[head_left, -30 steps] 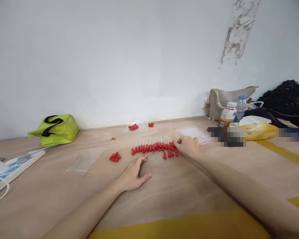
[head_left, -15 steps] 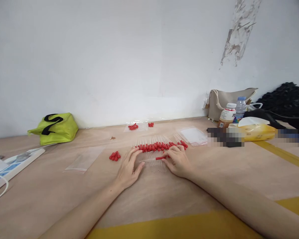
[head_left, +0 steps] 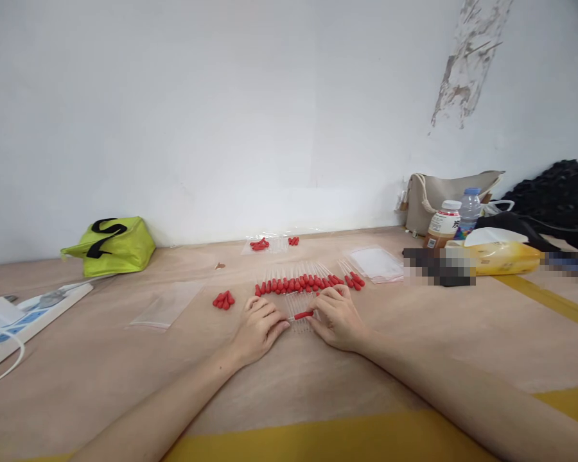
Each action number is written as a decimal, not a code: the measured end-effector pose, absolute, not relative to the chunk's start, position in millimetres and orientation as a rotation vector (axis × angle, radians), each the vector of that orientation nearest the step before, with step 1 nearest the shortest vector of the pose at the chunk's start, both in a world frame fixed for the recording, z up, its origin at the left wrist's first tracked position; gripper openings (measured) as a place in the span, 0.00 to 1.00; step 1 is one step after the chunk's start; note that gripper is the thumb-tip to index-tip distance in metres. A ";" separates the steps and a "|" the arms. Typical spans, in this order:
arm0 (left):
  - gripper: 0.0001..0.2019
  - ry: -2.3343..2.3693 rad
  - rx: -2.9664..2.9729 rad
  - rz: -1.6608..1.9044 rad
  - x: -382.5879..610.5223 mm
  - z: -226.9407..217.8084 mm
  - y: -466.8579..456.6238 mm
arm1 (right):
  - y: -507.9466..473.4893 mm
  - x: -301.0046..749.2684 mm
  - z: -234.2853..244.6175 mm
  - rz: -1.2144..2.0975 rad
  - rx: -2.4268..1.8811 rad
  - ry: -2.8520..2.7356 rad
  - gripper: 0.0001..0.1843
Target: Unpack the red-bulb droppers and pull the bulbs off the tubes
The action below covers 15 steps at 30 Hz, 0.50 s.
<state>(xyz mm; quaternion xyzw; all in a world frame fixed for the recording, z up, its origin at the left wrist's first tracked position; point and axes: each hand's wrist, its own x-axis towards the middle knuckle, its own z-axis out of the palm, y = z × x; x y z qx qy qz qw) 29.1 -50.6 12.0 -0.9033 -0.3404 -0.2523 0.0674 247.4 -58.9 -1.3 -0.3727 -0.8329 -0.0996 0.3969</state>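
My left hand [head_left: 260, 328] pinches the clear tube end of a dropper. My right hand [head_left: 340, 317] grips the red rubber bulb [head_left: 303, 315] at the dropper's other end, so it lies level between both hands. Just beyond is a row of droppers [head_left: 291, 283] with red bulbs toward me and clear tubes pointing to the wall. Several bare clear tubes [head_left: 301, 303] lie under and behind my fingers. Left of my left hand sits a small pile of loose red bulbs [head_left: 223, 299].
Clear plastic bags [head_left: 166, 305] lie left and right, one with red bulbs [head_left: 259, 244] near the wall. A green bag [head_left: 118, 247] and a power strip [head_left: 38, 321] are at left. Bottles [head_left: 444, 224], a tissue pack [head_left: 505, 253] and a beige bag [head_left: 421, 199] stand at right.
My left hand has moved right and closed its fingers on the dropper's tube. The gap between the hands has narrowed. The red bulb has shifted slightly left and down.
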 end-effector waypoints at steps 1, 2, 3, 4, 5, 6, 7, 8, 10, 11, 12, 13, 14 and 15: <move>0.11 -1.030 -2.713 -0.772 29.2 11.9 -50.9 | -58.3 247.2 -1.7 -0.260 -0.944 -2.114 0.07; 0.11 -1.027 -2.706 -0.781 29.1 11.6 -51.2 | -57.6 246.9 -2.3 -0.271 -0.935 -2.119 0.09; 0.11 -1.017 -2.703 -0.786 28.8 11.1 -51.5 | -56.7 246.6 -2.9 -0.285 -0.921 -2.126 0.09; 0.11 -1.004 -2.701 -0.789 28.4 10.5 -51.7 | -55.7 246.3 -3.6 -0.301 -0.902 -2.133 0.09; 0.11 -0.989 -2.701 -0.790 27.9 10.0 -51.9 | -54.9 246.0 -4.1 -0.317 -0.881 -2.142 0.09; 0.11 -0.979 -2.701 -0.790 27.2 9.6 -52.1 | -54.3 245.7 -4.5 -0.332 -0.860 -2.155 0.08; 0.11 -0.974 -2.702 -0.790 26.5 9.3 -52.3 | -53.9 245.5 -4.7 -0.345 -0.844 -2.171 0.08; 0.11 -0.974 -2.705 -0.788 25.7 9.3 -52.6 | -53.9 245.2 -4.7 -0.355 -0.830 -2.187 0.08; 0.12 -0.980 -2.717 -0.784 24.3 9.4 -53.3 | -54.4 244.4 -4.3 -0.366 -0.815 -2.214 0.09; 0.12 -0.985 -2.725 -0.784 23.8 9.5 -53.6 | -54.8 243.9 -3.9 -0.368 -0.814 -2.221 0.09; 0.12 -0.990 -2.731 -0.786 23.4 9.5 -53.9 | -55.3 243.5 -3.6 -0.367 -0.819 -2.220 0.10; 0.12 -0.993 -2.737 -0.789 23.2 9.5 -54.2 | -55.8 243.1 -3.3 -0.364 -0.825 -2.219 0.10; 0.12 -0.996 -2.743 -0.791 23.2 9.4 -54.4 | -56.2 242.8 -3.0 -0.362 -0.831 -2.217 0.10; 0.12 -0.999 -2.747 -0.793 23.2 9.2 -54.6 | -56.6 242.7 -2.8 -0.359 -0.834 -2.218 0.10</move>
